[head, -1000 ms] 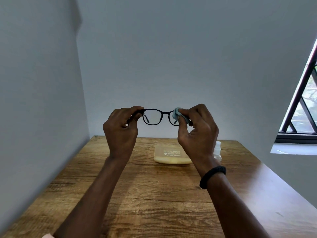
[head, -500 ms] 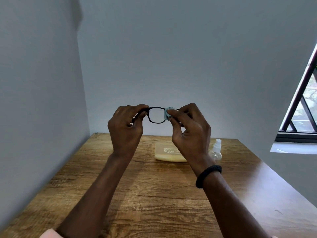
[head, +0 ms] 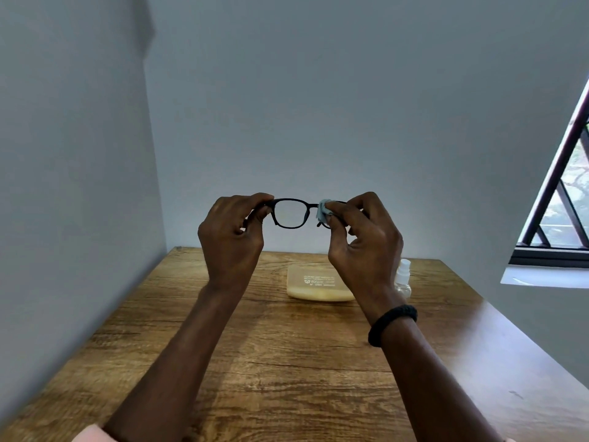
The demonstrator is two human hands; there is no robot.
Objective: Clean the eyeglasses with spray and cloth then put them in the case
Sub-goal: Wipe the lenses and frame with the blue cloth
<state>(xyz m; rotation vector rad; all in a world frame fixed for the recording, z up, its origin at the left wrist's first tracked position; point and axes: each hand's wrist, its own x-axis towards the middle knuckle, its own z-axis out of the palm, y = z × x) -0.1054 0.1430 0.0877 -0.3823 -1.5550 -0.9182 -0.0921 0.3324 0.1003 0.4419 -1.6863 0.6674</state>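
Note:
I hold black-framed eyeglasses (head: 290,202) up in the air above the wooden table (head: 287,362). My left hand (head: 232,237) grips the frame's left end. My right hand (head: 363,240) pinches a small light-blue cloth (head: 323,210) over the right lens, which the cloth and fingers mostly hide. A cream glasses case (head: 318,283) lies shut on the table behind my hands. The clear spray bottle (head: 404,275) with a white cap stands just right of the case, partly hidden by my right wrist.
Grey walls close in at the left and at the back of the table. A window (head: 561,193) with dark bars and a white sill is at the right. A black band circles my right wrist.
My right hand with the cloth slid toward the bridge and then back out over the right lens. Both hands sit slightly higher against the wall.

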